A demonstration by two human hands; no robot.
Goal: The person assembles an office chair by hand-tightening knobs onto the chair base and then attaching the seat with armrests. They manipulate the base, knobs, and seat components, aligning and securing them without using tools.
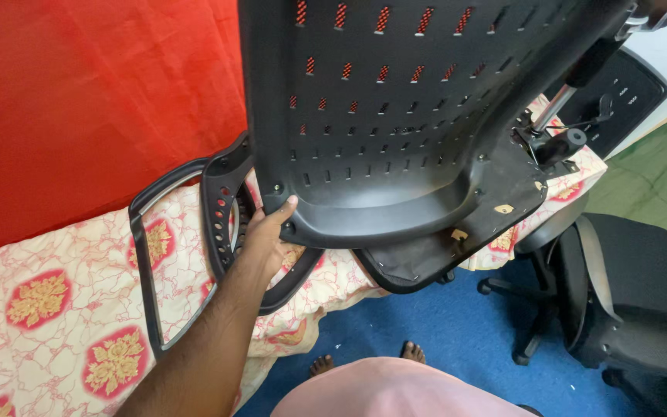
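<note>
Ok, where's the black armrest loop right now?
In the head view, the armrest loop lies left of centre on the floral bedsheet, just left of the left hand.

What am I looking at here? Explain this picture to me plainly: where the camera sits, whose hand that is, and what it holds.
The camera sits on a person's head and looks down, so you see their own arm and bare feet. The left hand grips the lower edge of a black perforated chair shell, held up over a bed with a patterned sheet. Loose black chair parts lie on the sheet. The right hand reaches only the top corner, mostly out of view. Another black chair stands on the blue floor.
</note>
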